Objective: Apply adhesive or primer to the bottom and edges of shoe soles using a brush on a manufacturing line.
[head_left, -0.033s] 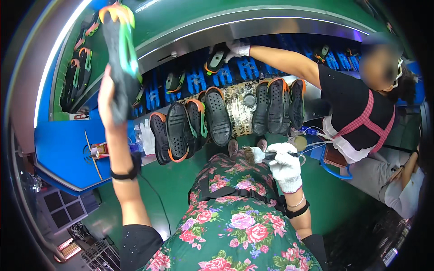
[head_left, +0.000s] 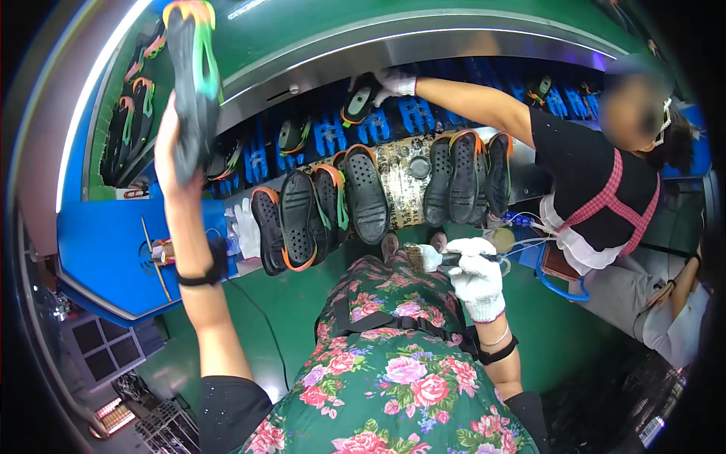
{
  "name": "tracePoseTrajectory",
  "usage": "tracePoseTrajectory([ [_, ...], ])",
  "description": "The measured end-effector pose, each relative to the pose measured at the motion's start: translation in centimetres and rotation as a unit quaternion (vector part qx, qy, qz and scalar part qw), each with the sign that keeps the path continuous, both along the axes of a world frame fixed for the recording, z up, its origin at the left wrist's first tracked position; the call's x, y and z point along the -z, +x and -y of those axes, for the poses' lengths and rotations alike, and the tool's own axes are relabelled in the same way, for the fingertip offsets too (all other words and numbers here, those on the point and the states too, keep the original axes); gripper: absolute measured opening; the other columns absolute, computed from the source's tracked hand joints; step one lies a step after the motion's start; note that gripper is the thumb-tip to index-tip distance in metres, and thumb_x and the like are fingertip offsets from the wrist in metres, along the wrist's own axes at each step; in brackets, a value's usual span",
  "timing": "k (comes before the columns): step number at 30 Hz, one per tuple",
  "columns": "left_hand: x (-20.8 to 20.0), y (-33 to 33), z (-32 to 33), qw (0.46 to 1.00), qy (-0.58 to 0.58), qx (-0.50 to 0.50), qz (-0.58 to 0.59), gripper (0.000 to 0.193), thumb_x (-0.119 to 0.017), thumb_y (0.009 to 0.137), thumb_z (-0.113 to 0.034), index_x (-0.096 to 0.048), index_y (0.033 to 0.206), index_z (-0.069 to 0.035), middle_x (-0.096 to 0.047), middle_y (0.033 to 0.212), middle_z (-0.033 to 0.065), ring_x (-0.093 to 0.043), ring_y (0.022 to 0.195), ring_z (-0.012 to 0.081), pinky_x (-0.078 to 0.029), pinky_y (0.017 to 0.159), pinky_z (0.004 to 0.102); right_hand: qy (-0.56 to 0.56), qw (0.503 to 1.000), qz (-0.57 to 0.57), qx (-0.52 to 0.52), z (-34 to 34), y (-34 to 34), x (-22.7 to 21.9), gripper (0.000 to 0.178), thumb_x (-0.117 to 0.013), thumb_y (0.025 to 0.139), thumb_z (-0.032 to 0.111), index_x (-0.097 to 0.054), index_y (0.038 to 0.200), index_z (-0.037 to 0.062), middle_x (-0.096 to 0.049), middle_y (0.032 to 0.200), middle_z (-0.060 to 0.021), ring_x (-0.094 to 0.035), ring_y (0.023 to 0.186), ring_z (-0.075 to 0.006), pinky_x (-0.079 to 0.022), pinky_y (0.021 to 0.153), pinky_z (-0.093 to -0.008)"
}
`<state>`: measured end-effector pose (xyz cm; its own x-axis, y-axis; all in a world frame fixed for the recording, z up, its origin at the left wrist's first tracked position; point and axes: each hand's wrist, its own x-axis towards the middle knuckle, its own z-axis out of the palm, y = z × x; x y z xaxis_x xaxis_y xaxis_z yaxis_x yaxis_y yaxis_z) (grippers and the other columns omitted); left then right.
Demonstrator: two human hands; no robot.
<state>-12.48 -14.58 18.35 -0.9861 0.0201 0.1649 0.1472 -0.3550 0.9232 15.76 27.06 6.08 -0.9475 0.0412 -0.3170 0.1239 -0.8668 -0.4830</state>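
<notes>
My bare left hand [head_left: 171, 144] is raised at the upper left, its fingers closed on a black shoe [head_left: 193, 94] with green and orange trim. The shoe stands on end; its far side and part of my grip are hidden. In front of my apron, my right hand [head_left: 478, 276] wears a white knit glove and grips a brush [head_left: 425, 259] by its dark handle, bristles toward the left. Between my hands, several black shoe soles [head_left: 367, 193] with orange and green edges lean along the near edge of the line.
Blue holders [head_left: 328, 135] line the conveyor, some carrying shoes [head_left: 293, 138]. A co-worker at the right reaches a gloved hand [head_left: 396, 85] to a shoe [head_left: 360, 102] there. A blue table [head_left: 98, 257] is at left, near a white glove [head_left: 246, 229]. A small round lid [head_left: 419, 166] sits between soles.
My left hand and the shoe in it have shifted a little up and to the left. My right hand with the brush has stayed in place.
</notes>
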Motion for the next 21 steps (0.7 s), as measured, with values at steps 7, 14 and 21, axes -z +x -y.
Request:
tracePoseTrajectory([
  [7,2.1,-11.1,2.4,0.924,-0.340,-0.168,0.040,0.108,-0.074,0.081,-0.065,-0.037,0.155,0.004,-0.051,0.148,0.0276,-0.054,0.133,0.0284,-0.040,0.111,0.0413,0.015,0.999,0.029,0.002,2.3,-0.9,0.2,0.018,-0.066,0.080,-0.006,-0.070,0.097,-0.0008,-0.072,0.112,-0.0231,-0.072,0.087,-0.0252,-0.063,0.073,-0.0316],
  [14,4.8,-14.8,0.0,0.784,-0.545,-0.290,-0.059,0.117,-0.088,0.067,-0.058,-0.041,0.149,0.011,-0.060,0.138,0.0300,-0.059,0.130,0.0326,-0.043,0.111,0.0379,0.016,0.999,0.046,0.018,2.5,-0.4,0.7,0.021,-0.065,0.082,-0.006,-0.071,0.102,-0.0018,-0.072,0.113,-0.0250,-0.074,0.088,-0.0261,-0.063,0.071,-0.0307],
  [21,4.2,-15.2,1.1,0.895,-0.389,-0.212,-0.051,0.119,-0.092,0.070,-0.023,-0.020,0.163,-0.004,-0.032,0.159,0.0317,-0.044,0.141,0.0359,-0.041,0.112,0.0423,0.001,0.998,0.061,0.033,1.1,0.7,1.3,0.020,-0.065,0.082,-0.006,-0.070,0.100,-0.0024,-0.072,0.113,-0.0248,-0.073,0.088,-0.0268,-0.063,0.070,-0.0295],
])
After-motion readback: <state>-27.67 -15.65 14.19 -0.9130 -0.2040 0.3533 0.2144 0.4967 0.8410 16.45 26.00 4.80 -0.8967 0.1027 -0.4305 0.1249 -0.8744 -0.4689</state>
